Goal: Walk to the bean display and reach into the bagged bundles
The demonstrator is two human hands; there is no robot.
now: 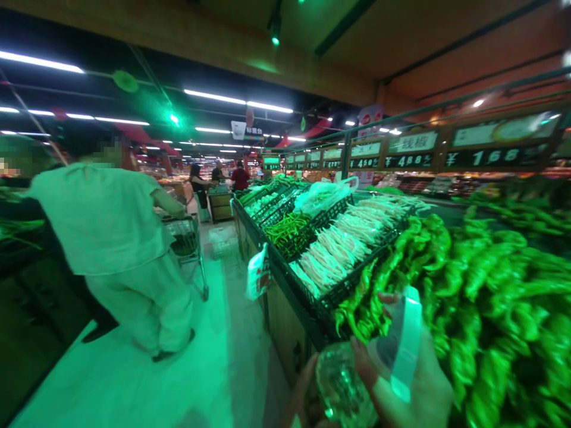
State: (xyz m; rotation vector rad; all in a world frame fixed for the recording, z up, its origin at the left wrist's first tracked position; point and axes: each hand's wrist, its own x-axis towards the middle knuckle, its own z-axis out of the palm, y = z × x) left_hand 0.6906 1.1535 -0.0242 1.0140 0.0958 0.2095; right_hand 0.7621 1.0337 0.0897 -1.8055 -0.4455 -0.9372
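Left grip (305,389) holds a clear container (343,380), right grip (414,377) a white-edged piece (409,342) beside it.

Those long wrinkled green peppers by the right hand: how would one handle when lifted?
The long wrinkled green peppers probably flex a little, given their bent, folded bodies. Glossy highlights suggest slick skin. They're heaped together, so pulling one may shift its neighbours.

We have a clear, see-through object (341,380) low in front of us, its glossy surface uneven and catching bright green glints. It stands roughly upright, leaning a little, with our left hand (305,386) curled along one side and our right hand (428,374) by the other. Its lower end runs out of view, and blur keeps us from telling exactly what it is.
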